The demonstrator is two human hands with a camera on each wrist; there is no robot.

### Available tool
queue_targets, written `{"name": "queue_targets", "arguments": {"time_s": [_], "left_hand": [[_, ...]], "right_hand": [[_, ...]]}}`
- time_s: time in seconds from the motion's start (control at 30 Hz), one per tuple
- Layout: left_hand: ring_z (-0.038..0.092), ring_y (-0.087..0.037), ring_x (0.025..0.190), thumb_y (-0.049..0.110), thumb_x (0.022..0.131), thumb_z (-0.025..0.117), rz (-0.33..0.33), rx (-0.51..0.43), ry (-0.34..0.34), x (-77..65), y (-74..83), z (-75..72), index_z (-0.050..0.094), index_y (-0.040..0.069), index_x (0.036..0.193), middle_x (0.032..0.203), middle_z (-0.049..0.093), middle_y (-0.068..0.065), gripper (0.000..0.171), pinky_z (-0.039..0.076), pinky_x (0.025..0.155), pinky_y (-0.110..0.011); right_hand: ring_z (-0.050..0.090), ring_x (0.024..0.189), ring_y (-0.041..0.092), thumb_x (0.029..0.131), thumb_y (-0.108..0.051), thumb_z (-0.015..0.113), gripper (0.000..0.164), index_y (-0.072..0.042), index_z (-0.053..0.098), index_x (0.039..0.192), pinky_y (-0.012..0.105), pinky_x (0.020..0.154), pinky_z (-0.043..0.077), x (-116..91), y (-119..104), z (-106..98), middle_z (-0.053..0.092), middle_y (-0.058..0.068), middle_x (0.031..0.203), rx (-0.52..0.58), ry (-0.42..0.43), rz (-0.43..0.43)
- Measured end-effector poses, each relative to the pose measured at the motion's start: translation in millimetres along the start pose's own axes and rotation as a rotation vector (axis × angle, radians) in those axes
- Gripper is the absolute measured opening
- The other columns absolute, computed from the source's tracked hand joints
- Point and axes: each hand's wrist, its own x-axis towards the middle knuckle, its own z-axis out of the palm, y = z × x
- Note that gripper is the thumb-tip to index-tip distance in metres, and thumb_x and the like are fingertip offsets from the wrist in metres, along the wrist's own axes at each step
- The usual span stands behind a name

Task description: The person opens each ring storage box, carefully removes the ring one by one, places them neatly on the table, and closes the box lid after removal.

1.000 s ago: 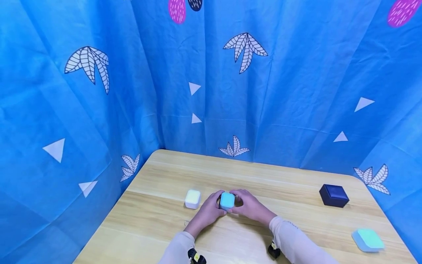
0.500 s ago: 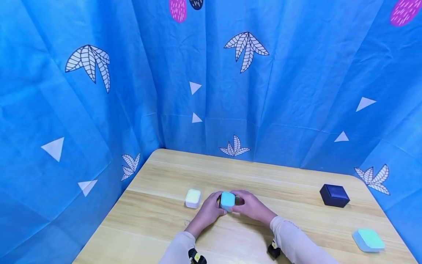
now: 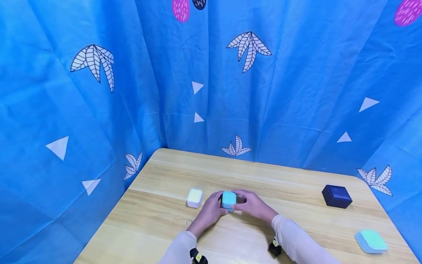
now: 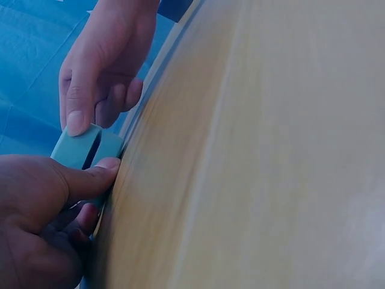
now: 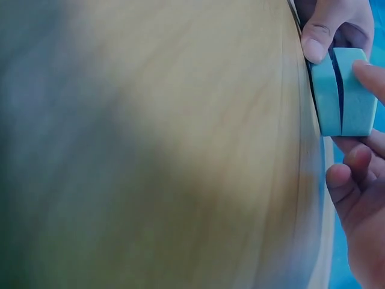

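Between both hands, near the middle of the table, is a small turquoise jewelry box. My left hand grips its lower part from the left, thumb on the front, as the right wrist view shows. My right hand pinches the lid from the right, its thumb on the lid's front. A dark narrow gap runs between lid and base, wider at one end, so the lid is slightly raised. The inside of the box is hidden. Just left of my left hand stands a white box.
On the wooden table, a dark navy box stands at the back right and a mint-green box nearer the right edge. A thin ring-shaped outline shows left of my left forearm. Blue patterned curtains surround the table.
The head view has shifted slightly. Both hands keep their hold on the turquoise box, and its lid appears to have tilted up a little at the front.
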Motion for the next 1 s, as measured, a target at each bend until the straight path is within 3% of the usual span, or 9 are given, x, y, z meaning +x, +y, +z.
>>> {"name": "queue_targets", "arguments": {"time_s": [0.3, 0.53, 0.73, 0.87, 1.0], "left_hand": [[0.053, -0.014, 0.08, 0.007, 0.082, 0.081, -0.019, -0.018, 0.005, -0.1, -1.8, 0.8, 0.051, 0.002, 0.142, 0.117, 0.059, -0.008, 0.067, 0.046, 0.068, -0.025], [0.053, -0.013, 0.079, 0.006, 0.082, 0.081, -0.02, -0.029, 0.013, 0.7, -3.2, 2.2, 0.049, 0.001, 0.144, 0.113, 0.059, -0.007, 0.069, 0.047, 0.067, -0.024], [0.053, -0.013, 0.08, 0.006, 0.081, 0.081, -0.015, -0.03, 0.02, 1.1, -2.8, 3.7, 0.049, -0.001, 0.144, 0.123, 0.06, -0.011, 0.071, 0.047, 0.07, -0.025], [0.053, -0.012, 0.079, 0.006, 0.081, 0.082, -0.019, -0.026, 0.022, 0.7, -2.8, 3.7, 0.048, -0.001, 0.145, 0.123, 0.06, -0.012, 0.072, 0.047, 0.069, -0.025], [0.054, -0.012, 0.079, 0.006, 0.081, 0.082, -0.022, -0.027, 0.025, 0.5, -2.7, 3.9, 0.048, -0.001, 0.145, 0.118, 0.06, -0.009, 0.073, 0.048, 0.068, -0.024]], "right_hand": [[0.066, 0.104, 0.02, 0.089, -0.039, 0.076, 0.059, -0.013, 0.059, 0.14, 0.029, 0.084, 0.056, 0.2, 1.6, -1.1, 0.063, 0.011, 0.136, 0.065, 0.0, 0.041], [0.065, 0.11, 0.023, 0.09, -0.042, 0.075, 0.063, -0.012, 0.057, 0.142, 0.032, 0.09, 0.056, 1.9, 2.8, -4.0, 0.062, 0.011, 0.136, 0.107, -0.01, 0.091], [0.065, 0.11, 0.024, 0.092, -0.042, 0.072, 0.063, -0.01, 0.056, 0.143, 0.033, 0.087, 0.057, 2.3, 2.3, -4.7, 0.063, 0.013, 0.135, 0.125, -0.006, 0.101], [0.062, 0.117, 0.026, 0.092, -0.045, 0.071, 0.063, -0.011, 0.056, 0.143, 0.04, 0.096, 0.054, 3.9, 2.6, -4.7, 0.062, 0.012, 0.138, 0.124, 0.01, 0.124], [0.055, 0.13, 0.032, 0.093, -0.046, 0.069, 0.064, -0.009, 0.056, 0.143, 0.052, 0.109, 0.044, 7.3, 4.9, -6.1, 0.059, 0.012, 0.142, 0.156, 0.006, 0.142]]}}
